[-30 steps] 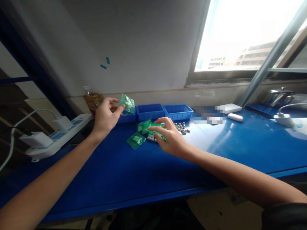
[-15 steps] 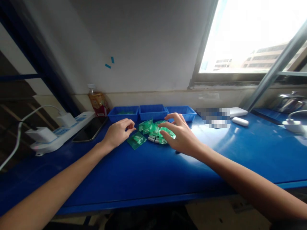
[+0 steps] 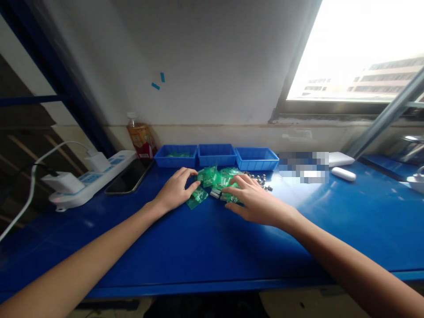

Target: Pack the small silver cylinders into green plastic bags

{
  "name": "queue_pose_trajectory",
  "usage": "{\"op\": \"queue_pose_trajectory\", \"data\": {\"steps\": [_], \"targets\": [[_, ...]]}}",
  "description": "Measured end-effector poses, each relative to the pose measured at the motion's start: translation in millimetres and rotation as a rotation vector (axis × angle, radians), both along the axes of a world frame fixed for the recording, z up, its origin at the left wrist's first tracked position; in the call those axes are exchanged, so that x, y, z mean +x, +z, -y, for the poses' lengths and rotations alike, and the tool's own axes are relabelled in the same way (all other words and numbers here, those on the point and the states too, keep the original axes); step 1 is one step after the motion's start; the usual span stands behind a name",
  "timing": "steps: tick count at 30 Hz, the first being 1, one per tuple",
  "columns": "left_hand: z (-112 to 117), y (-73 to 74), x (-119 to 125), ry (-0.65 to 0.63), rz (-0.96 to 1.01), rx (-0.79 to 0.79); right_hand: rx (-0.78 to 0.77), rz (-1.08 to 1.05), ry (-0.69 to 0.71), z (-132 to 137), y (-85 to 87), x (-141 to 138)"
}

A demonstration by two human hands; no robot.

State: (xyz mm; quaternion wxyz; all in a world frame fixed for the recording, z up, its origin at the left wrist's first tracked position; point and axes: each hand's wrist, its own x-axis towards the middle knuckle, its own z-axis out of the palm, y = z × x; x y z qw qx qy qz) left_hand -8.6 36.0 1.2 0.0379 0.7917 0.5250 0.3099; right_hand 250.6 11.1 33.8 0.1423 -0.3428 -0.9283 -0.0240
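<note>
A pile of small green plastic bags (image 3: 217, 177) lies on the blue table (image 3: 205, 247) in front of three blue trays. My left hand (image 3: 175, 193) rests at the pile's left side with its fingers curled, and its thumb and forefinger pinch one loose green bag (image 3: 198, 198). My right hand (image 3: 256, 202) lies on the right side of the pile with its fingers stretched out flat over the bags. Several small metal parts (image 3: 262, 179) sit just beyond its fingertips. The left tray (image 3: 175, 156) holds a green bag.
The middle tray (image 3: 217, 154) and right tray (image 3: 256, 158) stand against the wall. A phone (image 3: 130, 176), a white power strip with chargers (image 3: 88, 179) and a drink bottle (image 3: 141, 140) are at the left. Two white objects (image 3: 342, 172) lie at the right.
My left hand held a green bag up by the left tray, then came down empty to the table and closed on a loose bag. My right hand stayed on the pile.
</note>
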Motion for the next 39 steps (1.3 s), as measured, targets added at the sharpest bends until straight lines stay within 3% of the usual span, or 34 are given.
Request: {"op": "queue_pose_trajectory", "data": {"steps": [14,19,23,29,35,39], "targets": [[0,1.6,-6,0.012,-0.011,-0.163,-0.022,-0.048,0.062,1,-1.0,-5],[-11,-2.1,-3,-0.006,-0.02,-0.177,-0.002,-0.019,0.054,1,9.6,-2],[-20,-6.6,-1,0.04,-0.055,-0.171,-0.028,-0.03,0.046,3,17.1,-3],[-24,-5.3,-3,0.12,-0.059,-0.21,-0.055,-0.103,0.098,-3,7.6,-5],[-16,-2.6,-3,0.062,0.12,-0.1,-0.056,-0.294,0.124,-5,1.0,-14],[-6,3.6,1,-0.011,0.346,-0.102,-0.123,-0.437,0.045,-6,0.4,-29]]}}
